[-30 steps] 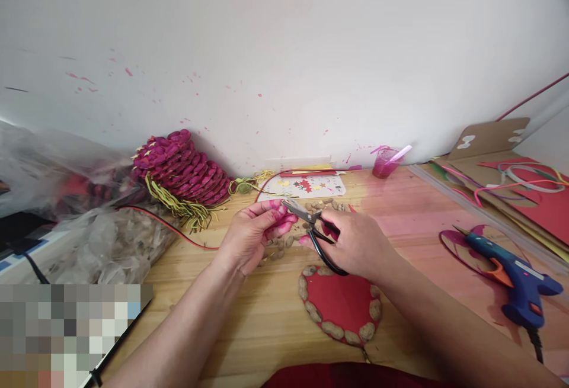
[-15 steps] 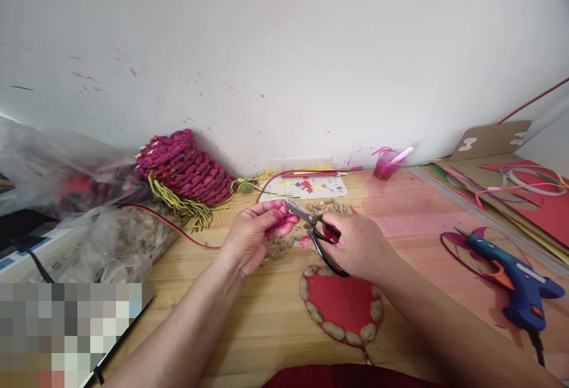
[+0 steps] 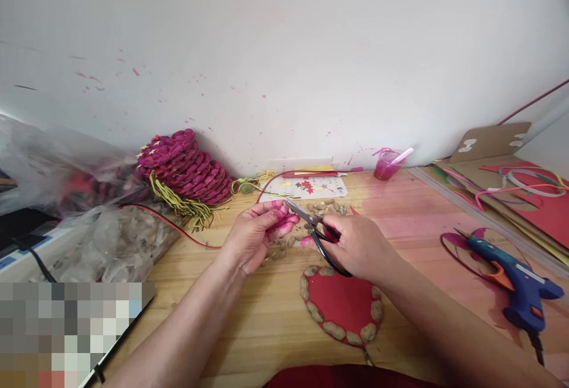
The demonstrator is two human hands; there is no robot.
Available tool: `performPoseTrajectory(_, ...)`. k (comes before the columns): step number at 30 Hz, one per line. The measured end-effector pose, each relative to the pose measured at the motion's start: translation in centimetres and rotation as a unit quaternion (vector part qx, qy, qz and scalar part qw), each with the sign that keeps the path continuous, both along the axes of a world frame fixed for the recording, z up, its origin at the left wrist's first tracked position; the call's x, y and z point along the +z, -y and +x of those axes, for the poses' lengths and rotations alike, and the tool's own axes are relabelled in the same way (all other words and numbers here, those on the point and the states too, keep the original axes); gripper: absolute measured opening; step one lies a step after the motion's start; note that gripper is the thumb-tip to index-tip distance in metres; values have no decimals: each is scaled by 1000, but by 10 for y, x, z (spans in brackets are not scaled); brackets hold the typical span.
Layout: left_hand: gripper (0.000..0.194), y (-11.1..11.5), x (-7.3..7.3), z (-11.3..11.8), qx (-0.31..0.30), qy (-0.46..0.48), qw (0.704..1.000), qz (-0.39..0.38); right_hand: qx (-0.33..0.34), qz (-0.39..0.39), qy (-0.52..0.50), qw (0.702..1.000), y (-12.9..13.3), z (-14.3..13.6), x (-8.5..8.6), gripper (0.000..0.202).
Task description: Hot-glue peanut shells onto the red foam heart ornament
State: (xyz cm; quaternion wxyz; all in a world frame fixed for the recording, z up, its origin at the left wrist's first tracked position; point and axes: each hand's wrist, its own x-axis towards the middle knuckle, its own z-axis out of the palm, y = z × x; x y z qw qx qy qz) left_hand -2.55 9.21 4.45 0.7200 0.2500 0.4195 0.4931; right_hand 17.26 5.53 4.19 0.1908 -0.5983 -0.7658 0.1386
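My right hand (image 3: pixel 355 244) grips black-handled scissors (image 3: pixel 326 252), whose blades point left to the fingertips of my left hand (image 3: pixel 255 231). Those pink-stained fingers are pinched on something small at the blade tips, too hidden to name. Below the hands, a red heart-shaped piece (image 3: pixel 342 305) lies on the wooden table (image 3: pixel 249 329), with peanuts along its edge. Loose peanuts (image 3: pixel 326 207) lie behind and under the hands.
A stack of magenta peanut pieces (image 3: pixel 186 166) leans at the back left beside plastic bags (image 3: pixel 111 246). A pink cup (image 3: pixel 386 166) stands by the wall. At right are a blue glue gun (image 3: pixel 515 275) and cardboard (image 3: pixel 493 142). Star cut-outs lie on a white sheet (image 3: pixel 333 189).
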Motion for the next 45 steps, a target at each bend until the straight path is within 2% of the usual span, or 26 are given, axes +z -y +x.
performPoseTrajectory(6, 13, -1, 0, 0, -5, -6, 1000, -5, 1, 0, 15, 1000, -1, 2, 1, 41)
performPoseTrajectory(15, 10, -5, -4, -4, -21, -22, 999, 9, -47, 32, 27, 998, -5, 7, -2, 43)
performPoseTrajectory(45, 15, 1, -1, 2, -17, -30, 999, -5, -38, 25, 38, 998, 2, -2, 5, 43)
